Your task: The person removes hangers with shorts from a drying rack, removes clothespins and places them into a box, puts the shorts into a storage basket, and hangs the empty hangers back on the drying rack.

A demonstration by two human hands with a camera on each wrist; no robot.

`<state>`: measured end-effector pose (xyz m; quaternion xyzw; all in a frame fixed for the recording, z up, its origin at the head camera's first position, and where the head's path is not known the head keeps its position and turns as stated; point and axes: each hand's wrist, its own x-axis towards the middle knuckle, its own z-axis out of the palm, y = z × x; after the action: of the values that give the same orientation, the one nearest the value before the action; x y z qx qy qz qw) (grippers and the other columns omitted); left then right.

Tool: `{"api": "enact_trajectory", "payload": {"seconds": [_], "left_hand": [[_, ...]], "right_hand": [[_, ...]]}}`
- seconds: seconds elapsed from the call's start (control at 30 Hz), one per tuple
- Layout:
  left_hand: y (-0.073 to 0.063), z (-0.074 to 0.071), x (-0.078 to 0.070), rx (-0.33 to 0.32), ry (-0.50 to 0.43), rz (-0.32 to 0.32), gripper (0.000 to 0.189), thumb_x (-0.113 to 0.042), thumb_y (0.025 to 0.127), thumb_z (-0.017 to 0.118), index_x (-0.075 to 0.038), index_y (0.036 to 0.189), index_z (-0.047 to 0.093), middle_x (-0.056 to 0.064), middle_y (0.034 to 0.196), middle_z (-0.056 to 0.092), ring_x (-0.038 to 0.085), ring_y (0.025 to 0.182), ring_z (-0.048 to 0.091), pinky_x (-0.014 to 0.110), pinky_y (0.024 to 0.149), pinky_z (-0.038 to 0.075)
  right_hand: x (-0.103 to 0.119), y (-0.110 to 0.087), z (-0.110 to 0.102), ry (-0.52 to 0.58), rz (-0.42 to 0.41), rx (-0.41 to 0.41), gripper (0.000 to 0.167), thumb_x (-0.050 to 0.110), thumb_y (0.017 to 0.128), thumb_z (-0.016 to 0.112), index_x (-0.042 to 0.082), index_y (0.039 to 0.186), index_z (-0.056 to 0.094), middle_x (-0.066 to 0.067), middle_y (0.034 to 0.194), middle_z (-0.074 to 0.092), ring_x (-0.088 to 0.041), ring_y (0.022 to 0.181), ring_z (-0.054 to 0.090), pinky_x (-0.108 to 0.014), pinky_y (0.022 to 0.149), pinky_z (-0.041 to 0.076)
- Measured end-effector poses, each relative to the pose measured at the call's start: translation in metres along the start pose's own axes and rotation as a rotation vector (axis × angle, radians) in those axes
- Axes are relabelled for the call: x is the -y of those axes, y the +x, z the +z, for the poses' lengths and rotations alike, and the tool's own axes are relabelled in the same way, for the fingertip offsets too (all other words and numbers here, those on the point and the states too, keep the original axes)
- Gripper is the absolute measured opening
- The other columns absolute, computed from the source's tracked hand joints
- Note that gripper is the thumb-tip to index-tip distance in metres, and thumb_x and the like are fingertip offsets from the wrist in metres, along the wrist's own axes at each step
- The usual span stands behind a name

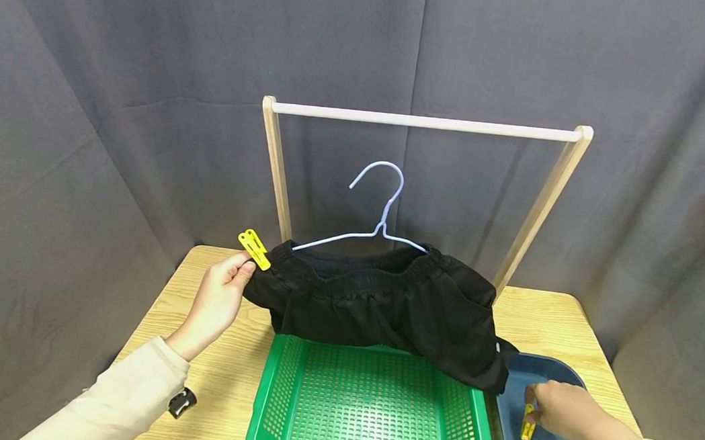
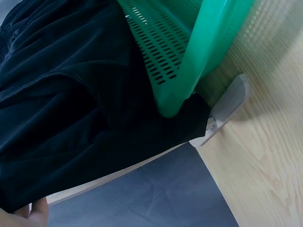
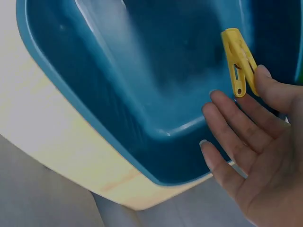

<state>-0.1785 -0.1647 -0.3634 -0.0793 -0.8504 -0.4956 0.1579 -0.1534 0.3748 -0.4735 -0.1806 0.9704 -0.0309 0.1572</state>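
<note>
Black elastic-waist shorts (image 1: 378,302) hang on a pale wire hanger (image 1: 382,225) inside the waistband. A yellow clothespin (image 1: 254,249) clips the waistband's left end. My left hand (image 1: 217,299) pinches the shorts' fabric just below that clothespin; in the left wrist view only the fingertips (image 2: 39,210) show, on the edge of the black cloth (image 2: 71,109). Over the blue basin (image 1: 540,366), my right hand (image 1: 568,411) holds a second yellow clothespin (image 3: 239,61) between thumb and index finger, the other fingers spread.
A green perforated basket (image 1: 371,403) stands below the shorts, which drape over its far rim. Behind them rises a wooden rack (image 1: 425,122) with a white crossbar. A small black object (image 1: 182,403) lies on the wooden table (image 1: 222,367) by my left sleeve. Grey curtains surround the table.
</note>
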Motion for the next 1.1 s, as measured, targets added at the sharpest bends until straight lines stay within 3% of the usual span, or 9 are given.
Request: {"api": "enact_trajectory", "payload": {"seconds": [0.27, 0.37, 0.57, 0.83, 0.97, 1.1], "left_hand": [[-0.001, -0.001, 0.000, -0.006, 0.008, 0.004, 0.022, -0.004, 0.103, 0.048, 0.004, 0.109, 0.067, 0.015, 0.106, 0.068, 0.021, 0.102, 0.058, 0.025, 0.090, 0.043], [-0.001, -0.001, -0.001, -0.001, -0.004, -0.004, 0.022, -0.005, 0.104, 0.048, 0.004, 0.110, 0.067, 0.016, 0.108, 0.068, 0.021, 0.104, 0.058, 0.026, 0.092, 0.043], [-0.001, -0.001, -0.001, 0.008, -0.015, -0.018, 0.023, -0.004, 0.104, 0.048, 0.005, 0.113, 0.067, 0.017, 0.113, 0.068, 0.023, 0.109, 0.058, 0.032, 0.096, 0.042], [-0.002, 0.000, 0.000, 0.007, 0.008, 0.014, 0.019, -0.003, 0.103, 0.049, 0.003, 0.101, 0.067, 0.011, 0.092, 0.063, 0.019, 0.087, 0.052, 0.022, 0.079, 0.041], [-0.002, 0.000, 0.000, 0.010, 0.008, 0.018, 0.019, -0.002, 0.102, 0.049, 0.003, 0.098, 0.066, 0.009, 0.086, 0.059, 0.019, 0.083, 0.048, 0.023, 0.075, 0.039], [-0.002, 0.000, 0.000, 0.012, -0.004, 0.011, 0.019, -0.002, 0.102, 0.049, 0.003, 0.095, 0.066, 0.007, 0.081, 0.053, 0.019, 0.079, 0.045, 0.025, 0.071, 0.037]], "right_hand": [[0.001, 0.000, 0.018, 0.036, 0.012, 0.034, 0.016, 0.018, 0.077, 0.084, 0.014, 0.084, 0.070, 0.007, 0.070, 0.061, -0.008, 0.060, 0.051, -0.035, 0.058, 0.048], [0.000, 0.000, 0.023, 0.043, 0.008, 0.038, 0.015, 0.016, 0.076, 0.084, 0.013, 0.084, 0.071, 0.006, 0.070, 0.062, -0.008, 0.059, 0.049, -0.035, 0.057, 0.047], [-0.001, 0.000, 0.029, 0.054, 0.015, 0.044, 0.015, 0.017, 0.076, 0.084, 0.012, 0.083, 0.072, 0.002, 0.075, 0.067, -0.014, 0.064, 0.061, -0.040, 0.061, 0.053], [-0.003, -0.001, 0.030, -0.005, 0.017, -0.015, 0.014, 0.018, 0.076, 0.084, 0.012, 0.083, 0.073, 0.002, 0.075, 0.067, -0.011, 0.061, 0.058, -0.038, 0.057, 0.052], [-0.001, -0.001, 0.022, -0.031, 0.038, -0.045, 0.012, 0.017, 0.078, 0.082, 0.013, 0.086, 0.073, -0.001, 0.078, 0.068, -0.013, 0.062, 0.058, -0.038, 0.056, 0.051], [0.000, -0.002, 0.013, -0.068, 0.021, -0.125, 0.007, 0.008, 0.081, 0.076, 0.013, 0.085, 0.072, 0.001, 0.074, 0.066, -0.013, 0.059, 0.057, -0.035, 0.051, 0.049]]}}
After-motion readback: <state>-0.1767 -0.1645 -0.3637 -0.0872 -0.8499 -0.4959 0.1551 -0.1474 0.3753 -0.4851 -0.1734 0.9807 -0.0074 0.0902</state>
